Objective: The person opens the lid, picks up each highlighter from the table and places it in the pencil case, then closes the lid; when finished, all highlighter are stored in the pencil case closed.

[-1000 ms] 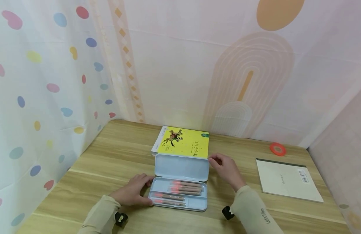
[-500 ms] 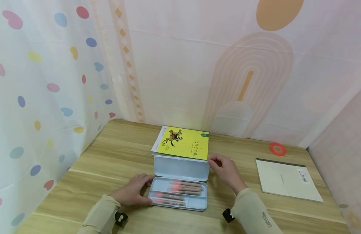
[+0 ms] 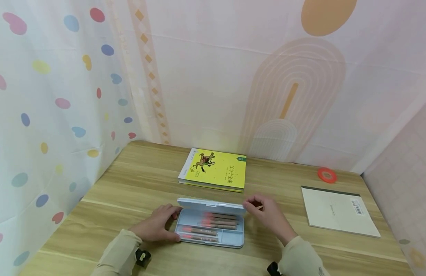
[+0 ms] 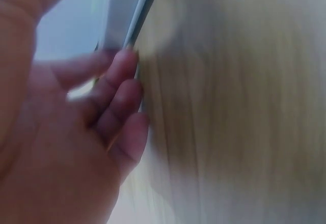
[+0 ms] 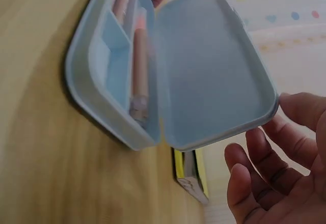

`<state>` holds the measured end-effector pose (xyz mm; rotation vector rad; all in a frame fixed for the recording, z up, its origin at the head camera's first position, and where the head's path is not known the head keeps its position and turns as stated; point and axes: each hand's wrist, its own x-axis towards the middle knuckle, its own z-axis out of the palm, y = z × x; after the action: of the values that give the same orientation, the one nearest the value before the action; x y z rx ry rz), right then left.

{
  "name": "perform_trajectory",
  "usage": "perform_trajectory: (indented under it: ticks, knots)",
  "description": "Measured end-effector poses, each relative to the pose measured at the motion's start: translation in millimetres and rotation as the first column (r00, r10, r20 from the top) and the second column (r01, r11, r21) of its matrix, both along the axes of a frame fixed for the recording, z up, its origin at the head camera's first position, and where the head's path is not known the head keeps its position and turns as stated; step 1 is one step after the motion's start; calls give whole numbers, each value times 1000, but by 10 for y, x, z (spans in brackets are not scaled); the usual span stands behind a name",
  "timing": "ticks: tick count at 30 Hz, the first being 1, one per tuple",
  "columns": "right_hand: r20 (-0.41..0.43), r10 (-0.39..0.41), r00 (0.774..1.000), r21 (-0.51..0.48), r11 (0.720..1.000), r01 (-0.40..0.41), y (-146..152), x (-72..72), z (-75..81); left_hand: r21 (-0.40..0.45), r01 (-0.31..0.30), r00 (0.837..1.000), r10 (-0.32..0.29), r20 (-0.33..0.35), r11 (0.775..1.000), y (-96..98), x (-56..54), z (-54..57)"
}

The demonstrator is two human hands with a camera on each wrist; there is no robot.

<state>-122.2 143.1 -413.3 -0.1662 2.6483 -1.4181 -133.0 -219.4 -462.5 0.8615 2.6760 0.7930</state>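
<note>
A pale blue pencil case point(image 3: 233, 238) lies on the wooden table, its hinged lid point(image 3: 213, 206) raised and leaning forward over the tray. Several brown pens with reddish ends point(image 3: 217, 222) lie in its divided compartments. My left hand point(image 3: 157, 225) grips the case's left end, thumb at the front corner and fingers at the back; the left wrist view shows its fingertips point(image 4: 130, 94) against the case's edge. At the lid's right corner, my right hand point(image 3: 268, 212) pinches the rim between thumb and fingers, as the right wrist view of the lid point(image 5: 209, 71) shows.
Behind the case lies a yellow book point(image 3: 216, 168) with a cartoon cover. To the right are a cream notebook point(image 3: 337, 212) with a dark spine and a red-orange ring-shaped roll point(image 3: 327, 175). A patterned curtain point(image 3: 206, 76) hangs along the table's back edge.
My right hand has brought the lid forward and down from standing nearly upright, moving toward me with it. The book's front edge now shows. My left hand has stayed in place.
</note>
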Motion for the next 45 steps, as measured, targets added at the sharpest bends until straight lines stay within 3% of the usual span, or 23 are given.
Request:
perform_trajectory:
  ticks: [11, 15, 20, 24, 31, 45]
  knots:
    - [57, 161, 985, -102, 983, -155, 61, 218, -179, -32, -48, 997, 50, 57, 998, 0, -18, 27]
    - [54, 200, 978, -60, 979, -196, 74, 276, -275, -25, -36, 998, 37, 42, 999, 0, -21, 20]
    - [-3, 235, 972, 75, 969, -234, 43, 346, -384, -35, -30, 998, 32, 48, 999, -10, -26, -2]
    - [-42, 238, 970, 153, 961, -229, 14, 378, -423, -35, -22, 997, 25, 72, 999, -20, -30, 0]
    - [-3, 210, 978, 172, 963, -206, -16, 390, -444, 6, -45, 986, 43, 160, 999, -5, -23, 67]
    - [32, 181, 983, 138, 973, -184, -39, 342, -485, -15, -38, 993, 39, 112, 999, -15, -19, 6]
